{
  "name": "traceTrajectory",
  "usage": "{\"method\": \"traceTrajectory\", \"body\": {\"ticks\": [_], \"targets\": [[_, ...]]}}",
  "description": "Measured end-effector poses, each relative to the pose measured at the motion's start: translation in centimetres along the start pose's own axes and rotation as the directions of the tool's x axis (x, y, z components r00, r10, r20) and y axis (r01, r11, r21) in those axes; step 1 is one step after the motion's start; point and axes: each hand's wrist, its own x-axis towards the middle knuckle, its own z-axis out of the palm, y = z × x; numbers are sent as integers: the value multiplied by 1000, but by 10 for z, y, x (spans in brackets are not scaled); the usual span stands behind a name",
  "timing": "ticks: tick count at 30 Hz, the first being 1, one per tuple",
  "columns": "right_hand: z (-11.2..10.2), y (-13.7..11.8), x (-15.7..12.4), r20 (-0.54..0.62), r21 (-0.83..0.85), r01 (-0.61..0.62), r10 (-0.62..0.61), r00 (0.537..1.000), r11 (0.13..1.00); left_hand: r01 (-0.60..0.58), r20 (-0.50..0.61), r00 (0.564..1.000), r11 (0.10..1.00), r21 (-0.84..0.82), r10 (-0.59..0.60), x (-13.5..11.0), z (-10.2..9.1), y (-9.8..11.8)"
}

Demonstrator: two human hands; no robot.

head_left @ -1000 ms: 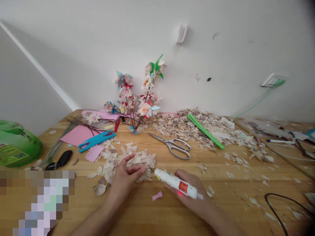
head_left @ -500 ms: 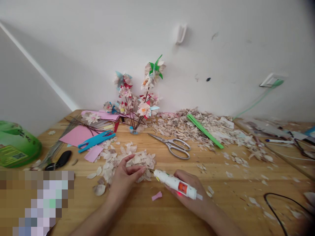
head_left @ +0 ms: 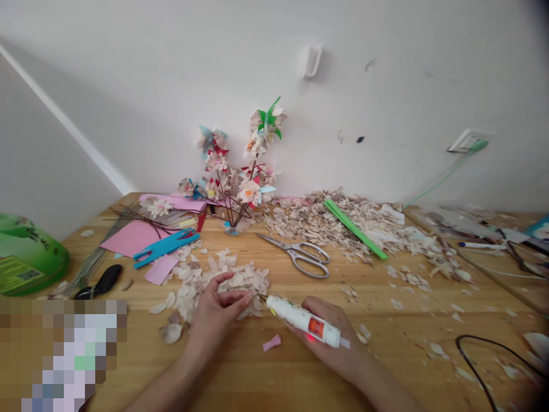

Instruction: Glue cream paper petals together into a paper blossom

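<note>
My right hand (head_left: 332, 337) grips a white glue gun (head_left: 305, 322) with a red label, its nozzle pointing left. The nozzle tip meets my left hand (head_left: 218, 309), whose fingers pinch a small pale petal at the edge of a heap of petals (head_left: 227, 280) on the wooden table (head_left: 386, 366). A small pink paper scrap (head_left: 273, 343) lies just below the glue gun.
Scissors (head_left: 300, 256) lie behind the hands. A vase of paper flowers (head_left: 238, 177) stands against the wall, with petal scraps and a green strip (head_left: 354, 229) to its right. Pink paper, a blue cutout (head_left: 165, 247) and a green container (head_left: 26, 257) are at left. A black cable (head_left: 484, 355) curls at right.
Both hands keep their hold and place; only the view has shifted slightly.
</note>
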Motion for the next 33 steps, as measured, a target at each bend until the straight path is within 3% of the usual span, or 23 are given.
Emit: {"method": "traceTrajectory", "body": {"ticks": [33], "targets": [[2, 1, 0, -54, -2, 42, -42, 998, 999, 19, 10, 1000, 1000, -5, -19, -2, 1, 1]]}}
